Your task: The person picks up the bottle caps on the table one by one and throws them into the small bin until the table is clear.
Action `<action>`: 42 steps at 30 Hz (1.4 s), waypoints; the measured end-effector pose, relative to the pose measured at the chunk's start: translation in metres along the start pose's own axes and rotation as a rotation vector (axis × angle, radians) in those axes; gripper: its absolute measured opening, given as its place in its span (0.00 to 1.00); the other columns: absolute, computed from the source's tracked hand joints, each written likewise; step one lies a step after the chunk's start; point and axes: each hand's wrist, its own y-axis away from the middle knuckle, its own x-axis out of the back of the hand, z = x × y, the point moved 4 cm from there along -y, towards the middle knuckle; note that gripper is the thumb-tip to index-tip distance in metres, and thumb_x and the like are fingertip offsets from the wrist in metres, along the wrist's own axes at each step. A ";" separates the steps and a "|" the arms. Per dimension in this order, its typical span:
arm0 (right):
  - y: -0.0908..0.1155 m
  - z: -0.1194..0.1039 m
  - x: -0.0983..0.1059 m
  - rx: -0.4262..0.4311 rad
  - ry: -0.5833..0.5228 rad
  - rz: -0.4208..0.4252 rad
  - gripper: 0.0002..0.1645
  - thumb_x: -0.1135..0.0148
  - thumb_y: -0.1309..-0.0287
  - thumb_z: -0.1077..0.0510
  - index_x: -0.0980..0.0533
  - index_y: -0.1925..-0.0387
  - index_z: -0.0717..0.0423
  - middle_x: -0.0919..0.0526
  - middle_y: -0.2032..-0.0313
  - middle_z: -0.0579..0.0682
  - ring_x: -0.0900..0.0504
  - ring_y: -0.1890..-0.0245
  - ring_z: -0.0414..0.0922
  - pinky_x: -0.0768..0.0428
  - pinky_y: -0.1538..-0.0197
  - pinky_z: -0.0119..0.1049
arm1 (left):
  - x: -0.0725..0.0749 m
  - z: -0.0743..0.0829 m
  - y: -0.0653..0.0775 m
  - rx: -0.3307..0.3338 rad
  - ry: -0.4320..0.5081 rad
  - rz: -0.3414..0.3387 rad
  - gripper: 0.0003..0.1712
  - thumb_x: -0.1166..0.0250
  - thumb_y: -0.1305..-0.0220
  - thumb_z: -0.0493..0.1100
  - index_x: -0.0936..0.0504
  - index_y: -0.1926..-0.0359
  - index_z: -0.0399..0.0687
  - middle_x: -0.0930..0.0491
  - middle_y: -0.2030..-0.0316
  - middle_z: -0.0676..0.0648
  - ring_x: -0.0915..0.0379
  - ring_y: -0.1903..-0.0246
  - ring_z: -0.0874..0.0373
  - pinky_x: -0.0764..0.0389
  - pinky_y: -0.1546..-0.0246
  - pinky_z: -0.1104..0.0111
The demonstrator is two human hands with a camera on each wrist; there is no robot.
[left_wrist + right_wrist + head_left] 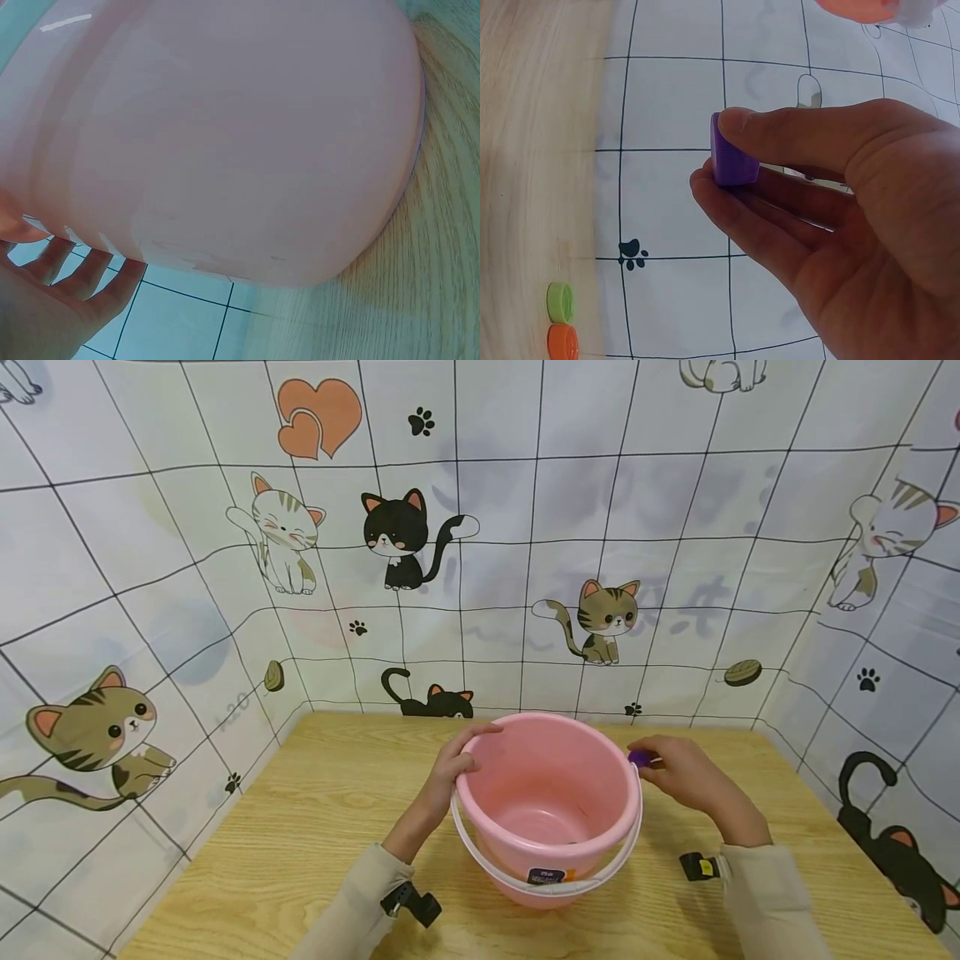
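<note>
A pink bucket with its white handle hanging down at the front stands on the wooden table, tipped slightly toward me. On its left side my left hand grips the rim; the left wrist view shows its fingers against the bucket wall. Just outside the right rim, my right hand pinches a small purple block between thumb and fingers. Inside the bucket, a tiny green bit shows low near the front wall, too small to identify.
Toward the table's edge in the right wrist view lie a green cap-like ring and an orange one. White sheeting with cat prints walls the wooden table at the back and both sides.
</note>
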 end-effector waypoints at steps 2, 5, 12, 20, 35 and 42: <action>0.001 -0.002 0.001 0.003 0.001 0.003 0.18 0.35 0.36 0.66 0.20 0.46 0.70 0.13 0.52 0.65 0.12 0.53 0.59 0.13 0.52 0.50 | 0.000 0.000 0.000 0.002 0.002 -0.001 0.37 0.52 0.45 0.38 0.25 0.32 0.48 0.26 0.36 0.37 0.21 0.55 0.41 0.14 0.63 0.62; 0.002 -0.004 0.003 0.001 0.004 0.004 0.18 0.35 0.36 0.66 0.20 0.46 0.70 0.13 0.52 0.65 0.12 0.53 0.59 0.12 0.53 0.50 | 0.000 0.000 0.000 0.005 0.003 -0.004 0.37 0.52 0.45 0.38 0.25 0.32 0.48 0.26 0.36 0.36 0.21 0.54 0.41 0.14 0.63 0.63; 0.003 -0.010 0.008 0.004 0.020 0.009 0.19 0.34 0.36 0.65 0.20 0.45 0.70 0.13 0.52 0.65 0.12 0.54 0.59 0.12 0.54 0.50 | -0.001 0.001 0.000 0.010 0.009 -0.006 0.37 0.52 0.45 0.38 0.25 0.31 0.48 0.26 0.36 0.35 0.21 0.54 0.42 0.14 0.63 0.64; 0.004 -0.016 0.012 0.031 0.023 0.027 0.19 0.33 0.37 0.64 0.20 0.45 0.70 0.13 0.52 0.64 0.11 0.55 0.58 0.12 0.54 0.49 | -0.001 0.001 0.000 0.000 0.004 -0.002 0.36 0.52 0.44 0.39 0.25 0.31 0.47 0.26 0.36 0.35 0.22 0.51 0.42 0.15 0.61 0.64; 0.006 -0.020 0.016 0.026 0.026 0.028 0.20 0.34 0.36 0.65 0.21 0.44 0.70 0.14 0.51 0.65 0.11 0.54 0.59 0.12 0.54 0.49 | -0.001 0.001 0.001 -0.007 0.000 -0.007 0.36 0.52 0.44 0.39 0.25 0.31 0.47 0.27 0.36 0.34 0.21 0.55 0.40 0.14 0.63 0.61; 0.008 -0.023 0.020 0.040 0.019 0.033 0.21 0.34 0.36 0.65 0.21 0.44 0.71 0.14 0.51 0.65 0.12 0.54 0.59 0.12 0.53 0.50 | -0.001 -0.001 -0.001 -0.009 0.011 -0.006 0.36 0.52 0.44 0.39 0.25 0.32 0.49 0.26 0.36 0.35 0.21 0.56 0.38 0.14 0.63 0.59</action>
